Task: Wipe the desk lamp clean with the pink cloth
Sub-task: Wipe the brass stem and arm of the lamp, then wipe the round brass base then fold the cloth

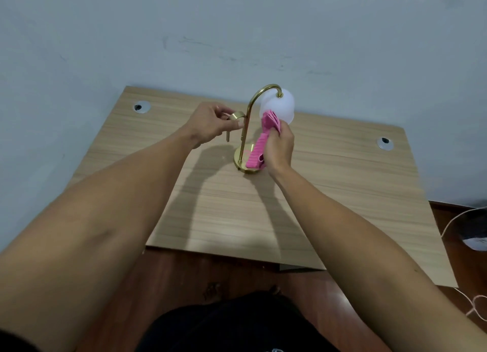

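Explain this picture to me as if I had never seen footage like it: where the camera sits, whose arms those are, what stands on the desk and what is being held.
There is only one picture, taken by a wide-angle camera worn on a person's head, looking forward and down. No machine is involved: the two bare arms reaching in from the bottom are the wearer's own.

On the wooden desk stands a desk lamp with a curved brass stem, a round brass base and a white shade.

The left hand grips a small brass side arm of the lamp beside the stem, apparently to steady it. The right hand holds a folded pink cloth, its top pressed against the shade's lower edge and its tail hanging in front of the base.
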A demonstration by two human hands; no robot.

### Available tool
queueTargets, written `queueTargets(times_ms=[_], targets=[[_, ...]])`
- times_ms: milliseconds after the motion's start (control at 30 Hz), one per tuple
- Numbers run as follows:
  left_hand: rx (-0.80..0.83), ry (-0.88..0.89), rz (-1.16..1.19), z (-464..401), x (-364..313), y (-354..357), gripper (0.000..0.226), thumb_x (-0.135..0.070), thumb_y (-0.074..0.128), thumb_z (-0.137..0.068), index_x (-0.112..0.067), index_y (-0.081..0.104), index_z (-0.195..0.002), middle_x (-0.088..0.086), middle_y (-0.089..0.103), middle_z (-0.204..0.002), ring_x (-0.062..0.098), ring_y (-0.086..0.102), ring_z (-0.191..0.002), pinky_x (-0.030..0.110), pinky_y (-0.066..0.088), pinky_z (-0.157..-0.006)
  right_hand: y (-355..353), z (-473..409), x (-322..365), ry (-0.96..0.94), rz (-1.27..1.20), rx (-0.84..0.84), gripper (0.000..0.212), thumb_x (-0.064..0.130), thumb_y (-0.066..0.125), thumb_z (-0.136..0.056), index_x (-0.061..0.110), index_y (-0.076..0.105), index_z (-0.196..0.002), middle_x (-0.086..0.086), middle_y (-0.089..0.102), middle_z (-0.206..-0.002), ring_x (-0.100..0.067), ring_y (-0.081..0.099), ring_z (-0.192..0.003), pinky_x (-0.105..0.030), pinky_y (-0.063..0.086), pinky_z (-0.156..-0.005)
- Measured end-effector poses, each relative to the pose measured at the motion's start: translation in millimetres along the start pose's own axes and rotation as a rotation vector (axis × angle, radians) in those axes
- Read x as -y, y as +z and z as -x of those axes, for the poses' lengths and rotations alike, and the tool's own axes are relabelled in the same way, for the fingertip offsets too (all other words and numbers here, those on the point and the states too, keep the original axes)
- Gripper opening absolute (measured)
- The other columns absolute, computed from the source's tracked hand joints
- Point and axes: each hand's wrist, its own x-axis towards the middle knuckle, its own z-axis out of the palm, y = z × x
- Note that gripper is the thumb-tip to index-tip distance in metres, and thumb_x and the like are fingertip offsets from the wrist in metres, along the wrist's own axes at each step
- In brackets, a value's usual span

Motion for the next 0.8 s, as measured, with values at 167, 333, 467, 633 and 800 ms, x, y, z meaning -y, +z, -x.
queueTargets(times_ms=[167,333,467,633,800], targets=[[-0.089,0.017,-0.061,7,1,-6,0.015,-0.016,0.083,-0.081,-0.005,0.077,-0.09,0.008,0.063,-0.076,0.016,0.058,-0.07,0.031,0.054,-0.066,30,7,9,-0.084,-0.046,0.155,0.032,0.007,0.044,-0.101,0.014,0.073,-0.114,0.0,0.07,-0.096,0.0,0.061,-0.081,-0.011,0.048,-0.074],[-0.129,0.06,-0.187,1,1,-16,0.009,-0.017,0.077,-0.086,-0.009,0.075,-0.083,-0.003,0.058,-0.07,0.015,0.051,-0.065,0.032,0.051,-0.067,37,8,6,-0.059,-0.048,0.151,0.033,0.014,0.045,-0.101,0.022,0.073,-0.116,0.003,0.073,-0.099,-0.022,0.067,-0.095,-0.042,0.056,-0.091],[-0.128,0.095,-0.255,-11,-3,-21,0.018,-0.015,0.075,-0.088,-0.001,0.075,-0.098,-0.001,0.065,-0.082,0.006,0.054,-0.065,0.025,0.048,-0.074,29,8,-10,-0.083,0.021,0.2,0.035,0.016,0.044,-0.104,0.029,0.071,-0.122,0.005,0.073,-0.104,-0.02,0.066,-0.099,-0.045,0.055,-0.095],[-0.176,0.092,-0.156,-15,-14,-27,0.023,-0.016,0.076,-0.086,-0.006,0.075,-0.107,-0.003,0.069,-0.092,0.002,0.062,-0.076,0.024,0.05,-0.078,26,7,-24,-0.113,0.08,0.263,0.038,0.018,0.04,-0.105,0.032,0.066,-0.128,0.009,0.068,-0.106,-0.012,0.059,-0.091,-0.034,0.051,-0.083],[-0.312,-0.154,-0.177,-4,60,26,0.055,-0.02,0.076,-0.075,-0.014,0.063,-0.129,0.0,0.066,-0.117,0.014,0.068,-0.099,0.021,0.055,-0.082,-6,7,-90,0.121,0.231,0.255,0.046,0.02,0.035,-0.101,0.043,0.064,-0.129,0.007,0.069,-0.105,-0.02,0.06,-0.091,-0.044,0.052,-0.08]])
